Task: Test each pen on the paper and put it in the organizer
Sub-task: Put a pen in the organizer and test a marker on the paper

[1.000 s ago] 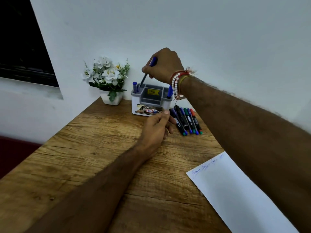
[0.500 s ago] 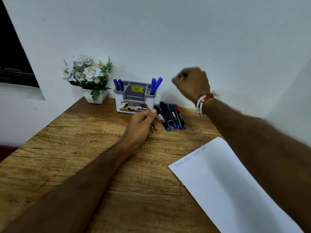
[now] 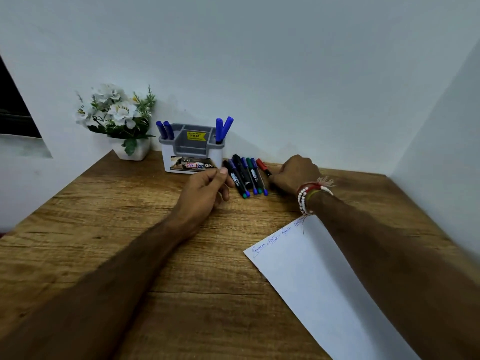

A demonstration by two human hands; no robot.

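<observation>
While organizer [image 3: 192, 152] holds four pens [image 3: 219, 129], one paper [image 3: 311, 281]

right hand [image 3: 296, 174] – grips red pen [image 3: 262, 166] | left hand [image 3: 207, 190] – loosely curled near organizer [image 3: 166, 162] | paper [image 3: 311, 281] on table [image 3: 130, 216]

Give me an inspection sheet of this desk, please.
Surface: wooden table.
Job's things: organizer holds four blue pens; loose pens lie beside it; paper bears blue scribbles.
Clutter: flower pot in the corner.
Grippers: left hand relaxed, holding nothing; right hand grips the red pen.
Cables: nothing seen.
Surroundings: white walls, dark window at left.
</observation>
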